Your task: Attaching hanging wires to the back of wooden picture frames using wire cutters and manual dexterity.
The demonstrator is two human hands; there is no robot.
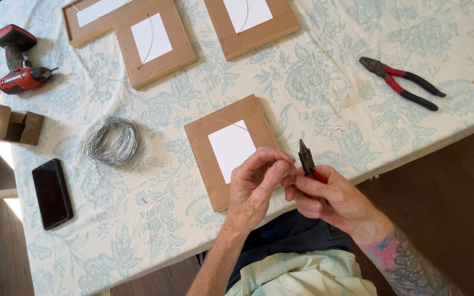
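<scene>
My left hand pinches a thin silver wire that runs up across the back of a brown picture frame with a white square in its middle. That frame lies face down at the table's near edge. My right hand grips small red-handled pliers, jaws pointing up, right beside the left fingertips. The two hands touch each other over the frame's lower right corner.
A coil of silver wire lies left of the frame, with a black phone and a small open cardboard box further left. A red drill sits at the far left. Three more brown frames lie at the back. Larger red-and-black pliers rest at the right.
</scene>
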